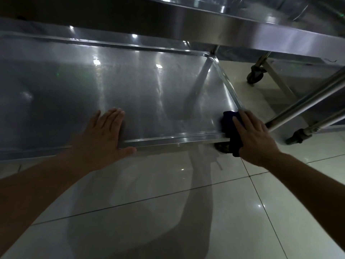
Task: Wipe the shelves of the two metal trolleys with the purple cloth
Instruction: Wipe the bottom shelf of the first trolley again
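While flat right hand (255, 139) presses purple cloth (230, 126) on shelf (130, 81), left hand (100, 135) splayed

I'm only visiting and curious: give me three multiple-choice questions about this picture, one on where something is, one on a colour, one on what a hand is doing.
1. Where does the cloth lie?
A. on the floor tiles
B. at the near right corner of the low shelf
C. on the top shelf

2. What colour is the cloth?
A. yellow
B. white
C. dark purple

3. How is the left hand?
A. flat on the shelf, fingers straight
B. clenched in a fist
C. gripping a wheel

Answers:
1 B, the right hand presses it onto that corner, over the rim.
2 C, it shows dark purple beside the fingers.
3 A, its palm lies flat by the front rim and holds nothing.
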Action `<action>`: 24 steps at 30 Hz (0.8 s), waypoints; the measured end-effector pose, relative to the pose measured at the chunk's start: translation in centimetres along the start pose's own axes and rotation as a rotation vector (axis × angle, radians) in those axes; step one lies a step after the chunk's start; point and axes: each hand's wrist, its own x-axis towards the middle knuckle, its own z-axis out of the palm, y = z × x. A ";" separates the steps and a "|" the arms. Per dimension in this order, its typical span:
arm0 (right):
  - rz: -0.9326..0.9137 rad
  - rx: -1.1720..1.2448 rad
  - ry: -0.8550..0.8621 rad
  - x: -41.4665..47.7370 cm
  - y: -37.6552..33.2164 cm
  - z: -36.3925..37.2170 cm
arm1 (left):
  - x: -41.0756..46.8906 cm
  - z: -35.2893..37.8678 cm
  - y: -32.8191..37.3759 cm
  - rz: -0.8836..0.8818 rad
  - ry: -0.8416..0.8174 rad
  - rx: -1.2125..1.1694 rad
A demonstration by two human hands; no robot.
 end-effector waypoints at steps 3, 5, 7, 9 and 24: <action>-0.132 0.014 -0.160 1.8 1.4 0.0 | 0.1 0.0 0.0 0.003 -0.015 -0.006; -0.153 0.039 -0.114 2.2 1.3 0.5 | 0.1 -0.1 0.0 -0.001 -0.001 -0.004; -0.135 0.087 0.026 2.1 0.8 1.5 | 0.0 -0.1 0.1 0.004 0.011 0.010; -0.081 0.145 0.137 1.9 0.0 2.9 | 0.0 0.1 0.2 0.005 0.031 0.010; -0.175 0.232 0.497 2.7 -24.0 -0.7 | -0.6 -0.1 -0.4 -0.004 0.005 -0.024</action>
